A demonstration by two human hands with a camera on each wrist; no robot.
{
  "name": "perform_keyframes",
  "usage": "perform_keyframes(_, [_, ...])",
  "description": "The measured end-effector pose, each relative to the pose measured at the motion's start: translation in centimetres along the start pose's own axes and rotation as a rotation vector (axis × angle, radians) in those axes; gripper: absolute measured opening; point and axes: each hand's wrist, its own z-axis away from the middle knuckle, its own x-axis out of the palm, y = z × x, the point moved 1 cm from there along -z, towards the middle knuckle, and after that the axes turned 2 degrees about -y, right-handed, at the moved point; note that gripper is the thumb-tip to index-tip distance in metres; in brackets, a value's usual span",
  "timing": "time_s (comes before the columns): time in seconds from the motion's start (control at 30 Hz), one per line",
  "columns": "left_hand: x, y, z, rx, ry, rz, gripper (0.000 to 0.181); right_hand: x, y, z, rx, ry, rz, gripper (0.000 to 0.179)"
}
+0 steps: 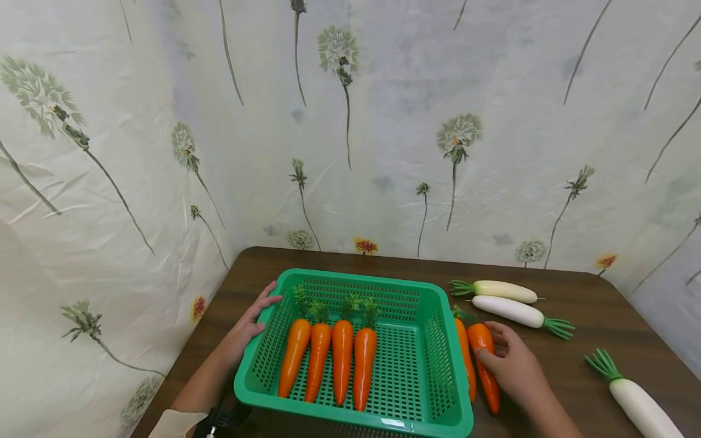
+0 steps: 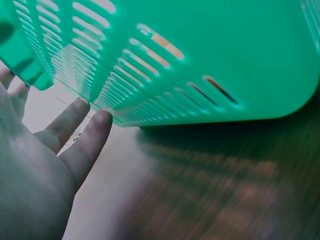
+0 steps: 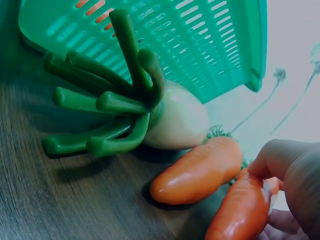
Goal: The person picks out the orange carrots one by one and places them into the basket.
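My left hand (image 1: 247, 330) lies along the left side of a green plastic basket (image 1: 356, 277), fingertips touching its rim. The left wrist view shows straight fingers (image 2: 82, 145) beside the slotted wall. Several orange carrots with leafy tops, one of them the rightmost carrot (image 1: 364, 365), lie side by side in the basket's left part. Right of the basket, my right hand (image 1: 517, 368) pinches a carrot (image 1: 487, 374) between thumb and fingers. Another carrot (image 3: 197, 172) lies beside it on the table, partly hidden by the rim in the head view.
A white radish (image 3: 177, 117) with thick green stems lies against the basket in the right wrist view. Farther back on the brown table (image 1: 575, 292) are a cream radish (image 1: 504, 290) and a white radish (image 1: 509, 310). Another radish (image 1: 643, 404) lies at the right. Flower-patterned sheeting (image 1: 383, 121) hangs behind.
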Motion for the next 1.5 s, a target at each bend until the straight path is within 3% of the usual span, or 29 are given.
perform_keyframes(0.3, [0.1,-0.1,0.1,-0.036,0.009,-0.001,0.056,-0.1,-0.6,0.4,-0.023,0.059,-0.03,0.077])
perform_keyframes(0.57, [0.2,-0.1,0.3,-0.019,0.001,0.006,0.056,-0.1,-1.0,0.9,-0.032,0.063,-0.077,0.077])
perform_keyframes(0.83, [0.2,0.0,0.2,0.002,0.011,-0.011,0.054,-0.3,-1.7,1.0,-0.082,0.123,-0.088,0.071])
perform_keyframes(1.3, [0.0,0.3,0.2,-0.028,0.028,-0.048,0.054,-0.2,-2.5,1.4,-0.106,0.13,-0.162,0.071])
perform_keyframes(1.5, [0.1,0.1,0.0,-0.004,0.01,-0.027,0.054,-0.1,-2.8,1.7,-0.104,0.105,-0.22,0.072])
